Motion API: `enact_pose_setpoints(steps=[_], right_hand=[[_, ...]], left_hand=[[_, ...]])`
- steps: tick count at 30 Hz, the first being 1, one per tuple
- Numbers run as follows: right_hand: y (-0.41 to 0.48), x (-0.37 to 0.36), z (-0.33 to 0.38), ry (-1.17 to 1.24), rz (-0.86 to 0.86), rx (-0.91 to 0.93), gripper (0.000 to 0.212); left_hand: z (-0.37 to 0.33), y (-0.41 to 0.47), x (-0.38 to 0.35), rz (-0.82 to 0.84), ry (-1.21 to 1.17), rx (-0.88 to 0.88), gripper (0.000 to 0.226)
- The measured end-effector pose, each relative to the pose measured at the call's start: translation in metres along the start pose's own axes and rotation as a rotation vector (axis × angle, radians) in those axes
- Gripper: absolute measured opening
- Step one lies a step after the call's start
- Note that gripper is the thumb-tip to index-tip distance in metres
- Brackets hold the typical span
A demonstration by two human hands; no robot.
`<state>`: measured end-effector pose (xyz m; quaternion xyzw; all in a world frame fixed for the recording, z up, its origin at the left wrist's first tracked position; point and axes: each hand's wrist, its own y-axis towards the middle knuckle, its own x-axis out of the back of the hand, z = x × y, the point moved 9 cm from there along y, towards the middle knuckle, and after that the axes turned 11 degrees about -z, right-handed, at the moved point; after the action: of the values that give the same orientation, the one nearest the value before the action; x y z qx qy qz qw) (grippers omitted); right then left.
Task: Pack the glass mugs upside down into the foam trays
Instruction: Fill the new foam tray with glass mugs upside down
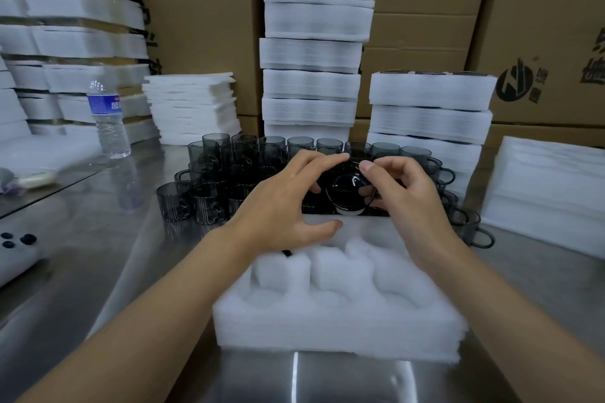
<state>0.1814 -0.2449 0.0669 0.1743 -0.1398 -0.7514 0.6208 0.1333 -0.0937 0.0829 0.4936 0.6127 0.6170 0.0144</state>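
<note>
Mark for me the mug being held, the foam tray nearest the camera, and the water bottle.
held glass mug (349, 190), head view, on the round end facing the camera
foam tray (340, 332), head view, on its front wall
water bottle (105, 105), head view, on its blue label

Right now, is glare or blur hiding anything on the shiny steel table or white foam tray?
Head view: a bright glare streak on the steel table; highlights on the held smoky glass mug; the white foam tray looks washed out, soft; left foam stacks blurred; edges bowed by wide angle.
</note>
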Motion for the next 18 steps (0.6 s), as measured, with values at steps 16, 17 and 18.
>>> enact_pose_setpoints(steps=[16,17,18], right_hand=[[-0.002,-0.006,0.004,0.189,0.041,-0.042,0.01],[-0.002,-0.006,0.004,0.176,0.044,-0.036,0.008],[-0.002,-0.006,0.005,0.157,0.045,-0.025,0.007]], left_hand=[[-0.011,0.003,0.015,-0.171,0.044,-0.089,0.067],[-0.012,0.003,0.017,-0.199,0.044,-0.089,0.067],[-0.011,0.004,0.019,-0.223,0.043,-0.087,0.068]])
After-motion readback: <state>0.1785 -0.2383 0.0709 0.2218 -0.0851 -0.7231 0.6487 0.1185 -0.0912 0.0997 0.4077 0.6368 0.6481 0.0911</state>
